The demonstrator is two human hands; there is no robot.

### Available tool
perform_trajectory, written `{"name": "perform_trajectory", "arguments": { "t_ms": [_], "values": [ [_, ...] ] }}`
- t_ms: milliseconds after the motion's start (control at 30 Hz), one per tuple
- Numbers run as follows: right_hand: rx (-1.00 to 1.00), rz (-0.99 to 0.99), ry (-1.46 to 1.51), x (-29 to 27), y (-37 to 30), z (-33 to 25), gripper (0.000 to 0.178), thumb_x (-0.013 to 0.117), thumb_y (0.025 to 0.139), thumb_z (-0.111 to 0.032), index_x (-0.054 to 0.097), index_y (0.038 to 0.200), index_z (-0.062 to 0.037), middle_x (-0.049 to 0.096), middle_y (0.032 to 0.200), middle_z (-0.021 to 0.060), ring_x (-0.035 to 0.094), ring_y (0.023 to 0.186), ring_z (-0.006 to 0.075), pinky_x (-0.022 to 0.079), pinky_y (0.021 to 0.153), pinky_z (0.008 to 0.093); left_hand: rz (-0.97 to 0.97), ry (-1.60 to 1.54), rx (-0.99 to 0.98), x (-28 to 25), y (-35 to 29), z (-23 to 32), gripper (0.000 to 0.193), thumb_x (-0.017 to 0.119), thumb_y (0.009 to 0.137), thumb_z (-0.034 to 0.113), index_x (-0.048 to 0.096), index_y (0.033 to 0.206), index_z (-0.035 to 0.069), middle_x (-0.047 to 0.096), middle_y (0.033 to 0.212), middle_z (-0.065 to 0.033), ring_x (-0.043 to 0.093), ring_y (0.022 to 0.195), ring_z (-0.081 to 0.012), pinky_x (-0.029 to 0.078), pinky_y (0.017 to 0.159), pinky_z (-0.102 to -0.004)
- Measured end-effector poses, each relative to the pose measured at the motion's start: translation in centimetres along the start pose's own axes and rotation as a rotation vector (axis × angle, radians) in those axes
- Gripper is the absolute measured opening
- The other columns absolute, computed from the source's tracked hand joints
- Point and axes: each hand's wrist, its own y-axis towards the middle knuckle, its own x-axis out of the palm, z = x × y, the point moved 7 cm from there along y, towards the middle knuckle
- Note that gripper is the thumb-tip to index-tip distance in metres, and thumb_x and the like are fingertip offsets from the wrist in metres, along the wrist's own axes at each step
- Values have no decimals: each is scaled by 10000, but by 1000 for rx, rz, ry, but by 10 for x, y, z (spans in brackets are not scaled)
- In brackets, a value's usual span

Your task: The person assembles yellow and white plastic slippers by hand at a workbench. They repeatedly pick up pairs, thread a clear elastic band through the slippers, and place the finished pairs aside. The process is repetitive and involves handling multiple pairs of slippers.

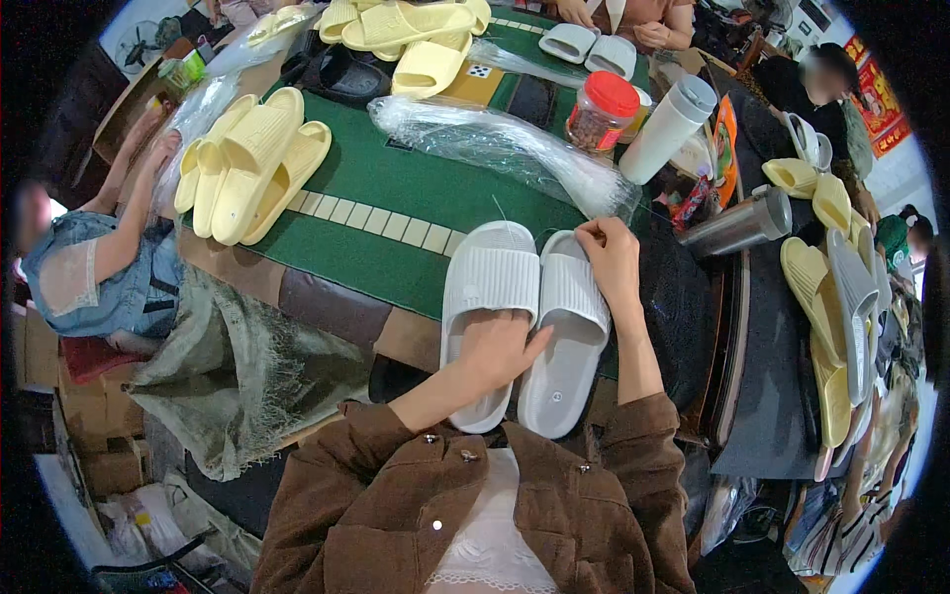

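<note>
A pair of light grey slippers lies side by side at the table's near edge, soles down, toes pointing away from me. My left hand (495, 346) reaches under the strap of the left slipper (492, 259) and holds it. Its fingers are hidden inside, and the thumb sticks out toward the other shoe. At the toe of the right slipper (559, 371), my right hand (611, 252) is closed in a pinch. What lies between its fingertips is too small to make out. Thin thread-like strands stick up near both toes.
Yellow slippers (259, 168) stand at left on the green table (396, 183), beside a row of pale tiles (371, 218). A clear plastic bundle (495, 144), red-lidded jar (602, 111), white bottle (668, 129) and steel tumbler (737, 223) lie beyond. Other people sit around.
</note>
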Motion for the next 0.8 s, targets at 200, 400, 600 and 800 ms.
{"name": "perform_trajectory", "arguments": {
  "t_ms": [200, 400, 600, 800],
  "values": [
    [-51, -35, 5, 2, 2, -11, 163, 698, 785, -101, 708, 918, -7, 676, 882, 163, 666, 788, 288, 517, 727, 364, 32, -57, 13, 1, -1, -3, 577, 483, 947, 503, 606, 934, -61, 629, 900, -303, 640, 749, -446, 529, 652, -519],
    [49, 21, 36, -1, 4, -10, 167, 683, 828, -130, 693, 922, 7, 695, 898, 155, 677, 793, 257, 517, 734, 342, -3, -40, 3, -2, 0, 0, 552, 495, 945, 486, 613, 954, -53, 641, 894, -275, 649, 756, -421, 536, 644, -500],
    [296, -62, 622, 13, 10, -23, 214, 540, 982, -202, 599, 1031, -2, 705, 942, 88, 663, 763, 141, 495, 672, 284, 23, 5, 26, 0, -1, -2, 539, 493, 946, 474, 632, 960, -46, 654, 893, -253, 664, 742, -393, 546, 634, -473],
    [236, -200, 496, 41, 27, -14, 213, 550, 961, -195, 617, 1007, 2, 678, 789, 93, 618, 697, 113, 475, 612, 267, -19, 8, 0, 0, 1, 1, 566, 496, 945, 491, 631, 939, -59, 647, 885, -264, 659, 750, -410, 544, 641, -483]
  ]
}}
